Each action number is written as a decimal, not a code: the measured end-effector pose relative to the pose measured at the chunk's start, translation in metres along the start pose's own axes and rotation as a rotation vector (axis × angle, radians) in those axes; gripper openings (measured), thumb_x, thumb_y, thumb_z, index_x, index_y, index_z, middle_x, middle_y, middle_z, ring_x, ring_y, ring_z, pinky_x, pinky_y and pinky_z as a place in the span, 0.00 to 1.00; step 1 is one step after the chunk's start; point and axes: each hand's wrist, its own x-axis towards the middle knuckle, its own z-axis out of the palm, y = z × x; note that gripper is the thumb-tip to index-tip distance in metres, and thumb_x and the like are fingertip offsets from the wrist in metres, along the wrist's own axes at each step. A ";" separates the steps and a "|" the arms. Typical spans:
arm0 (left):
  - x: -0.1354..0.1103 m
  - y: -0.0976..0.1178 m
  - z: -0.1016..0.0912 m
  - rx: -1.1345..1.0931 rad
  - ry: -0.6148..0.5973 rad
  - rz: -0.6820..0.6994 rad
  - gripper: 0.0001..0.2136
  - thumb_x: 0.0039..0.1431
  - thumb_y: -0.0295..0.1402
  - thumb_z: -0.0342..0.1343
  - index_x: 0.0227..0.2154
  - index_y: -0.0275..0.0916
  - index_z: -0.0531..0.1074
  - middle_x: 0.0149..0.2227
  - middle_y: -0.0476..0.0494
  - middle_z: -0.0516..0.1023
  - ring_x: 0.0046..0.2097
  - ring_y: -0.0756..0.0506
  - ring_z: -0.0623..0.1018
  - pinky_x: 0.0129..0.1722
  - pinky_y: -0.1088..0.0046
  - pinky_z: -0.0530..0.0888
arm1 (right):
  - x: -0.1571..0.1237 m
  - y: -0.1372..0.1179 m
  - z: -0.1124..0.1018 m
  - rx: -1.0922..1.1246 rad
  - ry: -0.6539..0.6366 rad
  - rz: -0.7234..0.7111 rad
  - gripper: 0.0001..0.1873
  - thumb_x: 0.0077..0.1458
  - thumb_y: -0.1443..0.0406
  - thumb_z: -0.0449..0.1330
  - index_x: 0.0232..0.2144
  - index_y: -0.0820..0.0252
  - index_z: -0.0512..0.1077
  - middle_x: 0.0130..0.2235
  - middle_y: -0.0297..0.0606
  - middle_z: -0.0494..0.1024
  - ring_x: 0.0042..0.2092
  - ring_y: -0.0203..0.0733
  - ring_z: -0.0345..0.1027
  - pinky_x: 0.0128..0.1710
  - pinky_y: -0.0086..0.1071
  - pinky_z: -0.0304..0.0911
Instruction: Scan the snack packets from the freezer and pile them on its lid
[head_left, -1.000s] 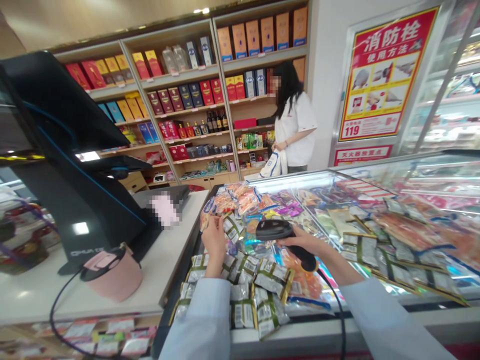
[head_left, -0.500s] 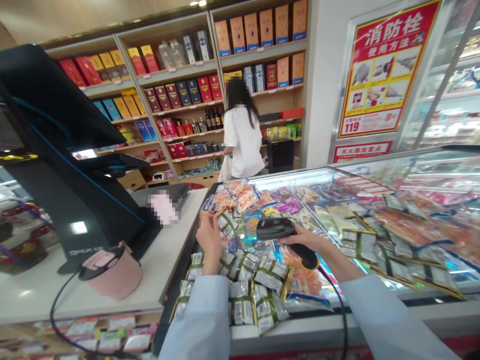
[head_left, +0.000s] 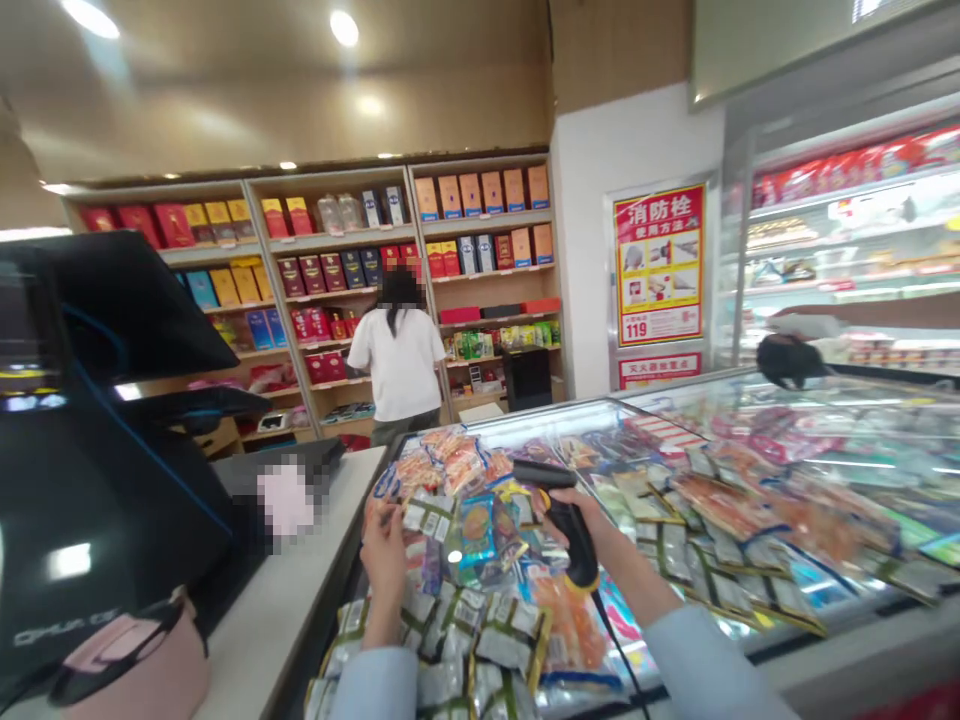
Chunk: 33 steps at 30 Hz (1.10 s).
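Observation:
My right hand [head_left: 589, 530] grips a black and yellow handheld barcode scanner [head_left: 571, 535] by its handle, the head level above the glass freezer top. Its cable hangs toward the front edge. My left hand [head_left: 385, 545] has its fingers curled in a pinch beside a blue-edged packet of orange snacks [head_left: 416, 470]; what it holds, if anything, I cannot make out. A silver-green packet [head_left: 427, 517] lies just right of those fingers. A blue snack packet [head_left: 478, 528] rests between the hands. More silver-green packets [head_left: 454, 620] are heaped around my left forearm.
To the left, a black checkout terminal [head_left: 112, 480] and a pink bag [head_left: 139, 665] stand on the white counter [head_left: 300, 570]. A person in a white shirt [head_left: 397, 360] faces the shelves. At right, another person's arm [head_left: 892, 315] reaches over the freezer, a dark object by the hand.
The view has tilted up and shifted right. The scanner has turned from lying nearly flat to handle-down. The person in white has turned toward the shelves; another arm has appeared at right.

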 end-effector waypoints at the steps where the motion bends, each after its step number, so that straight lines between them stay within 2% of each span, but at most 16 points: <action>1: 0.000 0.001 0.002 -0.107 -0.027 -0.042 0.05 0.56 0.33 0.53 0.35 0.39 0.68 0.27 0.47 0.78 0.24 0.46 0.78 0.28 0.69 0.75 | -0.005 -0.009 -0.001 0.015 0.003 -0.026 0.17 0.46 0.52 0.57 0.24 0.61 0.68 0.12 0.29 0.62 0.13 0.30 0.48 0.16 0.27 0.44; 4: -0.008 0.012 0.015 -0.370 -0.139 -0.114 0.04 0.52 0.29 0.54 0.32 0.37 0.68 0.27 0.47 0.77 0.27 0.46 0.79 0.35 0.66 0.78 | -0.024 -0.035 -0.007 0.023 0.033 -0.075 0.16 0.46 0.53 0.57 0.25 0.61 0.68 0.13 0.29 0.63 0.14 0.31 0.49 0.16 0.27 0.45; 7: -0.030 0.041 0.040 -0.471 -0.292 -0.071 0.07 0.50 0.29 0.55 0.33 0.36 0.70 0.32 0.46 0.78 0.32 0.46 0.80 0.43 0.64 0.78 | -0.047 -0.057 -0.018 0.007 0.103 -0.141 0.16 0.46 0.53 0.58 0.26 0.61 0.68 0.14 0.29 0.64 0.15 0.32 0.50 0.15 0.27 0.44; 11: -0.079 0.086 0.080 -0.459 -0.461 -0.027 0.10 0.52 0.30 0.54 0.37 0.36 0.73 0.37 0.44 0.79 0.36 0.45 0.81 0.46 0.62 0.77 | -0.080 -0.077 -0.035 0.002 0.232 -0.227 0.16 0.48 0.53 0.58 0.27 0.61 0.70 0.13 0.29 0.63 0.14 0.31 0.49 0.14 0.26 0.43; 14: -0.122 0.099 0.114 -0.398 -0.574 -0.042 0.11 0.54 0.30 0.52 0.40 0.36 0.73 0.37 0.42 0.79 0.35 0.45 0.81 0.43 0.61 0.77 | -0.107 -0.085 -0.052 0.020 0.329 -0.290 0.15 0.47 0.54 0.59 0.26 0.61 0.70 0.15 0.29 0.64 0.14 0.30 0.49 0.13 0.26 0.43; 17: -0.164 0.090 0.148 -0.328 -0.678 -0.062 0.11 0.55 0.29 0.50 0.39 0.35 0.73 0.36 0.40 0.79 0.34 0.45 0.80 0.42 0.62 0.77 | -0.135 -0.087 -0.073 0.052 0.425 -0.352 0.13 0.46 0.55 0.60 0.26 0.59 0.68 0.16 0.29 0.65 0.15 0.31 0.50 0.13 0.25 0.46; 20: -0.205 0.073 0.175 -0.146 -0.766 -0.069 0.13 0.56 0.28 0.47 0.42 0.33 0.71 0.38 0.37 0.78 0.37 0.44 0.80 0.45 0.63 0.75 | -0.158 -0.082 -0.095 0.103 0.519 -0.375 0.13 0.46 0.55 0.60 0.25 0.58 0.66 0.15 0.28 0.62 0.15 0.32 0.52 0.13 0.25 0.50; 22: -0.228 0.063 0.189 0.042 -0.788 -0.007 0.13 0.56 0.29 0.47 0.43 0.31 0.69 0.44 0.32 0.76 0.44 0.42 0.78 0.49 0.61 0.72 | -0.168 -0.075 -0.108 0.142 0.577 -0.397 0.13 0.45 0.55 0.59 0.24 0.57 0.65 0.14 0.27 0.61 0.15 0.33 0.54 0.13 0.26 0.53; 24: -0.247 0.055 0.200 0.223 -0.773 0.146 0.16 0.56 0.31 0.50 0.45 0.29 0.67 0.51 0.25 0.70 0.51 0.38 0.75 0.53 0.60 0.68 | -0.176 -0.068 -0.119 0.181 0.640 -0.446 0.12 0.45 0.55 0.60 0.25 0.57 0.65 0.15 0.27 0.62 0.15 0.34 0.56 0.14 0.27 0.56; 28: -0.268 0.043 0.219 0.462 -0.678 0.454 0.24 0.55 0.38 0.54 0.50 0.27 0.63 0.61 0.19 0.57 0.64 0.31 0.60 0.60 0.55 0.58 | -0.185 -0.055 -0.135 0.242 0.746 -0.492 0.12 0.44 0.57 0.61 0.26 0.57 0.65 0.18 0.27 0.64 0.15 0.32 0.56 0.14 0.27 0.57; 30: -0.271 0.037 0.229 0.507 -0.682 0.506 0.26 0.57 0.41 0.53 0.52 0.27 0.61 0.62 0.19 0.57 0.66 0.30 0.56 0.62 0.55 0.55 | -0.188 -0.051 -0.140 0.271 0.756 -0.508 0.11 0.44 0.58 0.61 0.26 0.58 0.65 0.21 0.28 0.66 0.15 0.30 0.55 0.14 0.26 0.56; 33: -0.268 0.032 0.241 0.498 -0.770 0.509 0.27 0.60 0.41 0.49 0.56 0.26 0.57 0.60 0.20 0.61 0.64 0.33 0.60 0.61 0.58 0.58 | -0.189 -0.049 -0.147 0.304 0.733 -0.540 0.11 0.44 0.58 0.61 0.26 0.58 0.65 0.25 0.30 0.69 0.15 0.27 0.55 0.15 0.25 0.56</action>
